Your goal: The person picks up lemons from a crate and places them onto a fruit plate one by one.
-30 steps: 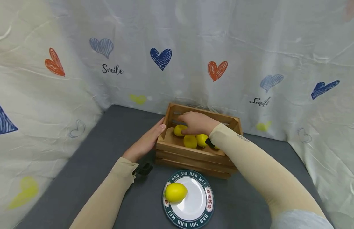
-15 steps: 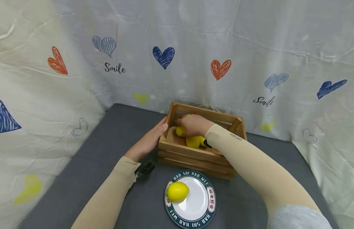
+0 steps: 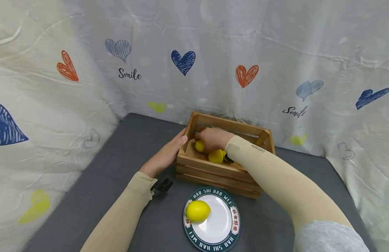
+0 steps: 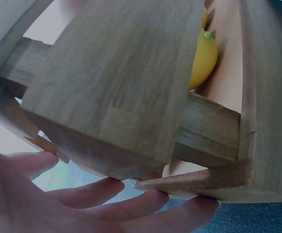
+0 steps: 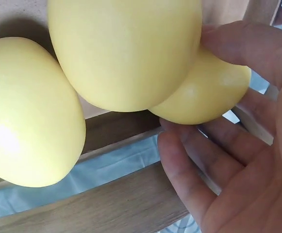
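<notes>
Having sunk toward nine o'clock, the right hand (image 3: 214, 139) is holding a lemon (image 3: 199, 146) between thumb and fingers, inside the crate (image 3: 210, 168) at nine o'clock; outside, the left hand (image 3: 164, 154) is resting outstretched fingers. Good gripping is likely requiring clearance from neighbouring lemons (image 3: 216, 156).

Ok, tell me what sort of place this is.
Probably an indoor tabletop set up for recording or practice: heart-print cloth hangs on three sides of a grey table, where a crate of lemons stands behind a plate.
</notes>
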`<move>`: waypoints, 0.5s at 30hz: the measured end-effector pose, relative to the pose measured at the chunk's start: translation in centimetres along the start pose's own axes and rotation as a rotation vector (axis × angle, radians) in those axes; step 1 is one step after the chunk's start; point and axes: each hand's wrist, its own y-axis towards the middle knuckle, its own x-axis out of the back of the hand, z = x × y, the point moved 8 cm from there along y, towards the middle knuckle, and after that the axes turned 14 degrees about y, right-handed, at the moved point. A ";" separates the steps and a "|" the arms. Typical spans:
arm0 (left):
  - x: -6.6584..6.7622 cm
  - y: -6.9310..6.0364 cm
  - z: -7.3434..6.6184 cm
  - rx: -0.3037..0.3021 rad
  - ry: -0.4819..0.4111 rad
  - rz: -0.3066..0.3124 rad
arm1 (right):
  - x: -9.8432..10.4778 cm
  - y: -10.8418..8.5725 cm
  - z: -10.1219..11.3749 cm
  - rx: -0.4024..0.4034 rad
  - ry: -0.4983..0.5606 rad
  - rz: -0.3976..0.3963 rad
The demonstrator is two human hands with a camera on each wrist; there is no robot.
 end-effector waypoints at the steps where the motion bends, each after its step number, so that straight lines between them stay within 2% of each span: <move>1: 0.0 0.0 0.0 -0.004 -0.002 0.000 | 0.0 0.0 0.0 -0.003 0.001 0.003; 10: -0.1 0.1 -0.2 -0.008 -0.006 0.006 | -0.1 -0.2 -0.1 -0.014 0.033 0.019; 15: 0.0 0.1 0.1 -0.011 -0.006 0.002 | 0.1 -0.5 0.2 0.012 0.022 0.007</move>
